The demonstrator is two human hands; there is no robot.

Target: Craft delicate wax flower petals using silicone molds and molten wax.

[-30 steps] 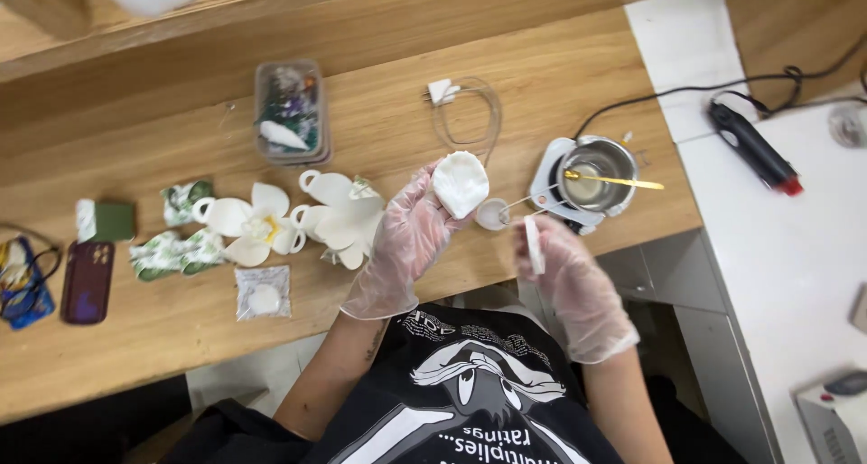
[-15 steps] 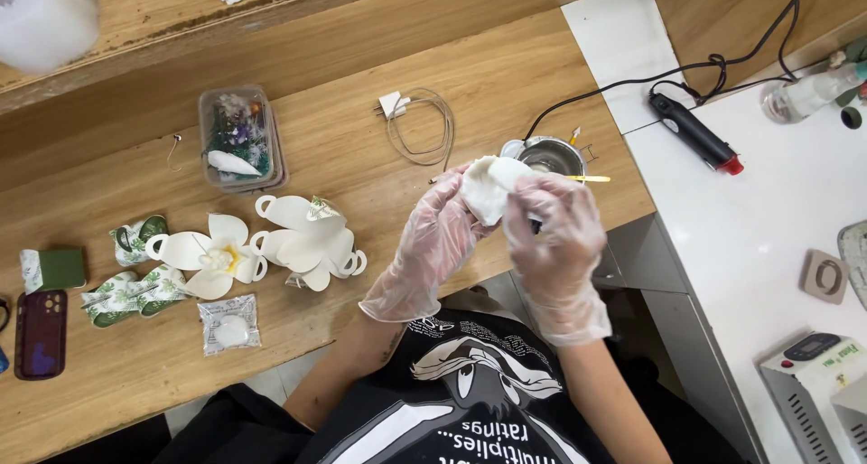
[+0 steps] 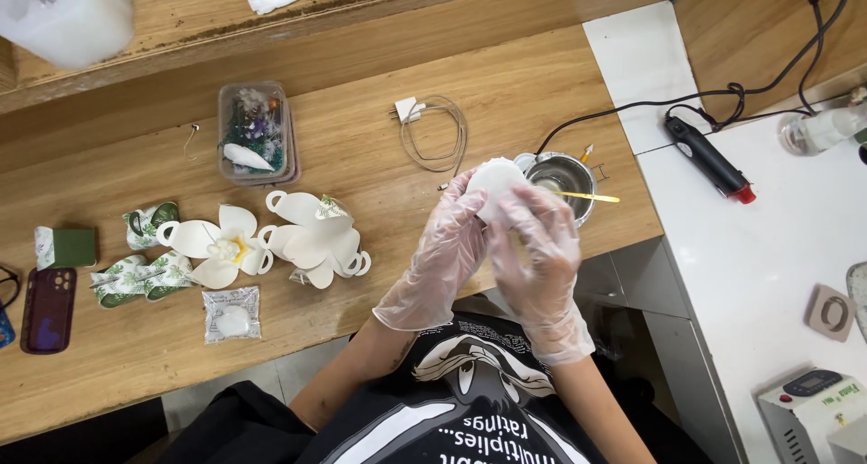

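A white petal (image 3: 495,182) is held between the gloved left hand (image 3: 440,252) and right hand (image 3: 540,247), both closed on it, above the near edge of the tabletop (image 3: 506,75). A metal pot (image 3: 567,177) stands just beyond. Paper flowers (image 3: 271,238) lie to the left.

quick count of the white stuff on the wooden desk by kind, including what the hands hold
White petal piece held in both gloved hands, left hand and right hand: 1
White paper flowers lying on the desk: 2
White charger cable with plug: 1
Small clear packet with a white piece inside: 1
Total: 5
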